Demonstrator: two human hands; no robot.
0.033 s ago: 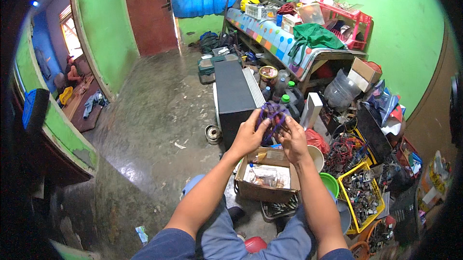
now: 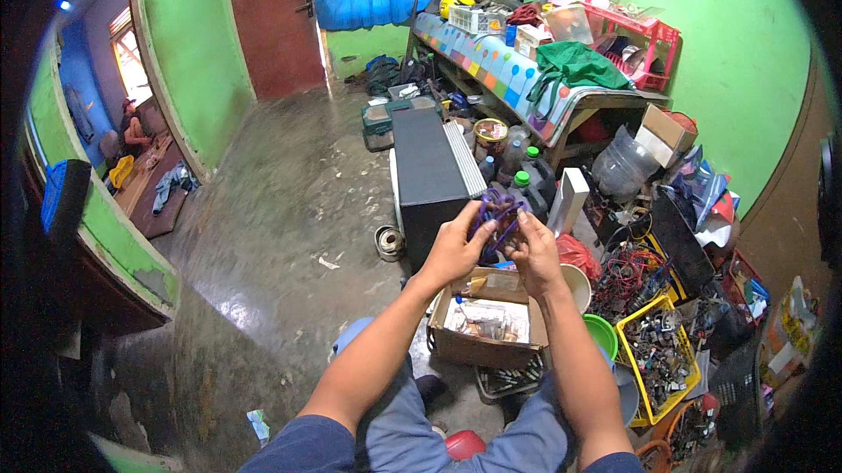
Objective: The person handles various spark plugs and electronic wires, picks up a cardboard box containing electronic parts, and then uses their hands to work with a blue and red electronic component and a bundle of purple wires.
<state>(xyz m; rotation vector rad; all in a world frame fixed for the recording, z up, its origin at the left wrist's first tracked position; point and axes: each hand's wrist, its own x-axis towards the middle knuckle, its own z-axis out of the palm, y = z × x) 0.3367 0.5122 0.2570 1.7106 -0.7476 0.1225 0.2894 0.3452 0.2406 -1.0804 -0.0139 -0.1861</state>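
Green walls (image 2: 719, 70), worn grey floor (image 2: 281, 201). Near an open cardboard box (image 2: 482, 352), left hand (image 2: 457, 242) and right hand (image 2: 537, 251) pinch a looped purple cord (image 2: 500, 208). It looks light, bendable, hardly fragile; 2 opposite edges seem good holds. Its loops span the gap between both hands' fingertips.

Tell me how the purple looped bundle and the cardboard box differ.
Pose: the purple looped bundle is held up between the left hand and right hand, while the cardboard box sits lower, open at the top.
Look: the bundle shows thin purple strands; the box is brown with flat walls.
Size: the bundle is smaller than the box.
Both are in front of the person.
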